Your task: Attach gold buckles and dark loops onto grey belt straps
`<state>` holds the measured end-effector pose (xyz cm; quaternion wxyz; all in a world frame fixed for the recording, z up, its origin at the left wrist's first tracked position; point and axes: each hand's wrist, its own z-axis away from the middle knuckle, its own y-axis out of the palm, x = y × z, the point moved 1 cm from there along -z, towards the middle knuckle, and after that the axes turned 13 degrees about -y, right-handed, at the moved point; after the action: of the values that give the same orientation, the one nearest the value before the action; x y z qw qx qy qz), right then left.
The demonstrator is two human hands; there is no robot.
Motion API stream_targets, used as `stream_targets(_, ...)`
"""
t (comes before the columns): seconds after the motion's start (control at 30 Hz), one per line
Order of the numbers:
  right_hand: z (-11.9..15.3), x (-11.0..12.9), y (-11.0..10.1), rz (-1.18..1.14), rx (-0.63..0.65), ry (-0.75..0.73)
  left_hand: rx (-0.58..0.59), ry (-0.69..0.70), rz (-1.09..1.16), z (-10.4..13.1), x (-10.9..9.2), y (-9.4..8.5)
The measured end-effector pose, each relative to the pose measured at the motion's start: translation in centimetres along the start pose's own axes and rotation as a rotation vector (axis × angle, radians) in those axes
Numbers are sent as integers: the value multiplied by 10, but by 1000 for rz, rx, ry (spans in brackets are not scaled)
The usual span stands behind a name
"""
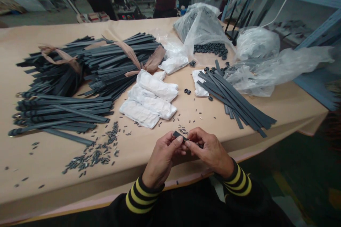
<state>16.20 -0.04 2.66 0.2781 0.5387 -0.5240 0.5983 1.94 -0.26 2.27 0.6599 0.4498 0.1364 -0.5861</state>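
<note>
Near the table's front edge, my left hand [166, 154] pinches one end of a short visible length of dark grey strap [179, 135] between thumb and fingers. My right hand [210, 150] is closed on the same strap, just to the right. Fingers cover most of it, so its full length and whatever is attached to it are hidden. Just beyond my fingertips lie small dark metal-looking pieces [183, 129]. A fanned pile of loose flat straps [234, 99] rests to the right of my hands. Left of them is a scattered heap of small dark pieces [97, 154].
Straps with fittings at one end [64, 113] are stacked at left, before tied strap bundles [122, 60]. White wrapped packets [151, 99] lie mid-table. An open plastic bag [199, 25] spills black loops [210, 49]. Clear plastic [279, 71] lies at right; two people stand behind the table.
</note>
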Motion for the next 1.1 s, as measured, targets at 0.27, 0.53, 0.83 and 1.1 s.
stream_targets(0.27, -1, -5, 1, -97, 10, 28, -49, 52, -81, -5, 2, -3)
stream_targets(0.53, -1, -4, 3, -8, -59, 11, -53, 20, -23, -4, 0, 1)
stream_targets(0.83, -1, -1, 4, 124, -81, -186, -82, 62, -125, -6, 2, -4)
stream_targets(1.1, -2, 2, -3, 168, 16, -144, -107, 77, -138, -7, 2, -6)
